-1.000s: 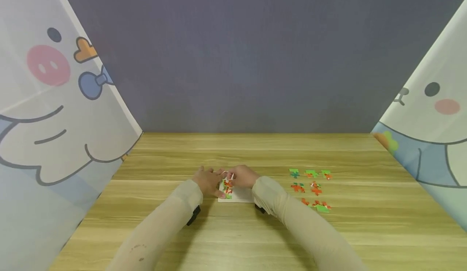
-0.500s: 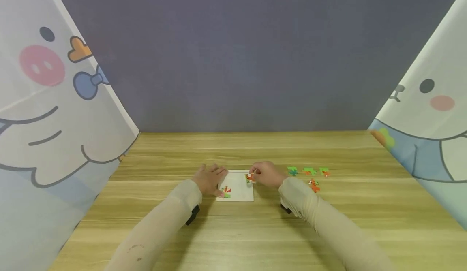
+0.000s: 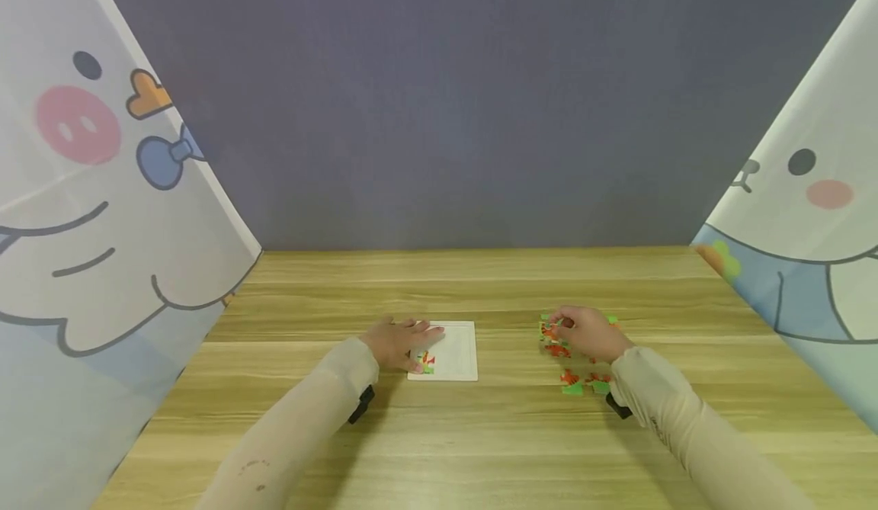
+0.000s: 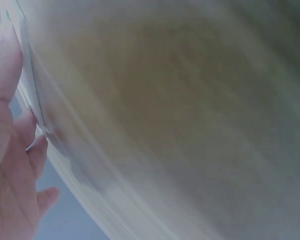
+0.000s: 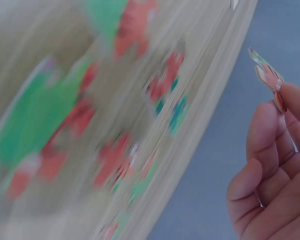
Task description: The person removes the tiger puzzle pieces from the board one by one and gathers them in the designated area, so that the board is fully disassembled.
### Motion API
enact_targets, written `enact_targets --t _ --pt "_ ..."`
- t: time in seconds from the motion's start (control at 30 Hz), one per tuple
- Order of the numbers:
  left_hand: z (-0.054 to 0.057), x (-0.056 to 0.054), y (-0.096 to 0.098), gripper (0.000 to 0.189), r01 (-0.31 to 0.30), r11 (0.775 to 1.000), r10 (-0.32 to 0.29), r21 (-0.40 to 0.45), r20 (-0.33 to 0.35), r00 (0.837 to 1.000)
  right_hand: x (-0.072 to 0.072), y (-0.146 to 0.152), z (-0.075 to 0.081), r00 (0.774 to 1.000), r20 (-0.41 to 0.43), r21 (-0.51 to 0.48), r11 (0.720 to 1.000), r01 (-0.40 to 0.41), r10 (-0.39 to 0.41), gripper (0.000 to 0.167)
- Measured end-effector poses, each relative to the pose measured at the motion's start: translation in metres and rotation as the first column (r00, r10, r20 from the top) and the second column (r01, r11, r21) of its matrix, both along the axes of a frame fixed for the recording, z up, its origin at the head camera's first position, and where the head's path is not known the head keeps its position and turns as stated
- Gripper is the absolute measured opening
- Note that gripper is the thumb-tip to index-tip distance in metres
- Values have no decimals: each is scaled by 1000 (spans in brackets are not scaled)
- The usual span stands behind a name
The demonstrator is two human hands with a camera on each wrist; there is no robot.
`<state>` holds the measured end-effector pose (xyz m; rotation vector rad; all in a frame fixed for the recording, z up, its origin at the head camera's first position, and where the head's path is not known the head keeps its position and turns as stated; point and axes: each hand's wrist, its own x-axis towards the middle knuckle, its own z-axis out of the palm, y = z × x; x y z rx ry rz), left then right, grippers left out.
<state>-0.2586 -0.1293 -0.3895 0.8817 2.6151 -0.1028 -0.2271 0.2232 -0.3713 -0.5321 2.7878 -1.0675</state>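
Observation:
My left hand (image 3: pixel 398 344) lies with spread fingers on the left side of a square white puzzle tray (image 3: pixel 458 359). One red and green puzzle piece (image 3: pixel 427 362) sits in the tray's near left corner, beside the thumb. Off to the right, my right hand (image 3: pixel 590 333) pinches another puzzle piece (image 5: pixel 271 77) between thumb and fingers. It hovers over a group of loose pieces, hiding some of them. In the right wrist view the held piece is raised clear of the table. The left wrist view shows my fingers (image 4: pixel 6 65) against the tray's edge.
Several loose red and green puzzle pieces lie on the wooden table (image 3: pixel 343 281) at the right, among them a near one (image 3: pixel 571 383) and its neighbour (image 3: pixel 600 385). A dark grey wall (image 3: pixel 439 113) stands behind, with cartoon-printed panels at both sides.
My right hand has lifted a puzzle piece out of the tray and carried it right, over the loose pieces. The left hand has stayed on the tray.

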Motion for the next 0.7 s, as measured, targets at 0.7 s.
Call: enact_targets --t 0.7 --pt "-5 -4 -2 72 -5 1000 5 -17 11 1000 36 91 -13 985 -109 77 986 146 -138 18"
